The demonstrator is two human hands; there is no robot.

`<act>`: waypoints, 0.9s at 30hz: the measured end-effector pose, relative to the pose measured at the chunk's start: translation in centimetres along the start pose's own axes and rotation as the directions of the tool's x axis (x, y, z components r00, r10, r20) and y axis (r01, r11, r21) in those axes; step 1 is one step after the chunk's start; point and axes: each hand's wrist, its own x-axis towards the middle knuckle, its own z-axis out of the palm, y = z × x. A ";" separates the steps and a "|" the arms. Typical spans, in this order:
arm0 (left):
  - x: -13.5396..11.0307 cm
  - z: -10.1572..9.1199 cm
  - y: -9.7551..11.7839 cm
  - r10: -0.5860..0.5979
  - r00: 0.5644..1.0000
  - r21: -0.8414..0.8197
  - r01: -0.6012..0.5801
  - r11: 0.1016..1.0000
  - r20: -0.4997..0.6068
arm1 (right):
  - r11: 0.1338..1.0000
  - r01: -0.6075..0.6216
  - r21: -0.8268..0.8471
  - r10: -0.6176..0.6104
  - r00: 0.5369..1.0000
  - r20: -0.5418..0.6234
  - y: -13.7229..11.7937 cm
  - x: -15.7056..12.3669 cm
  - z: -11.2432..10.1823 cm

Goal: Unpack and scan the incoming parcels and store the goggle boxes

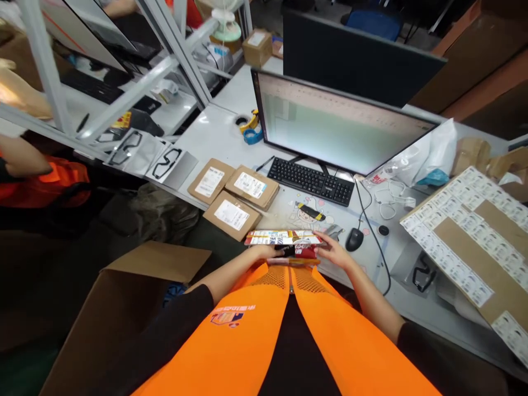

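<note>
In the head view, one flat package [284, 237] sits at the desk's [212, 135] front edge, close to the vest [330, 319], its long axis running left to right. The left hand [266, 252] curls around its left end; the right hand [333, 253], fingers parted, grips the other. Three cartons [232, 214], one knife [310, 212] and one mouse [355, 240] lie nearby. Open desk shows beyond the cartons.

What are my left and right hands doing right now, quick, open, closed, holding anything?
Left hand: closed, holding the left end of a flat, red, white and black printed package.
Right hand: closed, holding that package's right end.
</note>
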 end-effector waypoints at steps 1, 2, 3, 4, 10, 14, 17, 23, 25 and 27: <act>-0.8 -0.1 -0.2 -0.020 1.000 -0.030 0.020 0.999 0.013 | 1.000 -0.016 -0.009 0.016 1.000 0.015 0.0 -0.7 -0.3; -1.7 -0.2 -0.3 -0.039 0.999 -0.061 0.041 0.997 0.021 | 0.999 -0.023 -0.025 0.023 1.000 0.011 0.1 -1.2 -0.5; -2.6 -0.5 -0.3 -0.062 0.998 -0.081 0.064 0.995 0.026 | 0.999 -0.023 -0.046 0.022 1.000 -0.009 0.1 -1.5 -0.6; -3.7 -0.9 -0.2 -0.085 0.996 -0.083 0.087 0.993 0.026 | 0.997 -0.021 -0.071 0.018 0.999 -0.041 0.3 -1.8 -0.6; -10.1 -3.0 0.6 -0.024 0.998 0.013 0.025 1.000 -0.066 | 0.986 -0.102 -0.128 0.090 0.991 -0.096 2.0 -2.9 1.1; -11.2 -1.3 -1.6 -0.059 0.909 -0.047 0.044 0.998 -0.414 | 0.992 -0.102 -0.070 0.095 0.990 -0.105 3.4 -3.0 2.0; -10.0 1.2 -3.5 -0.190 0.833 -0.181 0.111 0.977 -0.519 | 0.996 -0.093 0.018 0.094 0.984 -0.149 3.8 -2.4 2.0; -6.8 4.0 -3.4 -0.420 0.780 -0.376 0.256 0.890 -0.464 | 0.980 -0.132 0.147 0.160 0.967 -0.198 3.3 -1.4 1.8; -6.4 3.8 -3.1 -0.471 0.770 -0.375 0.321 0.869 -0.431 | 0.976 -0.133 0.171 0.168 0.964 -0.208 3.1 -1.3 2.1; -6.2 3.4 -3.0 -0.468 0.775 -0.357 0.332 0.873 -0.425 | 0.976 -0.131 0.175 0.169 0.960 -0.224 3.2 -1.3 2.5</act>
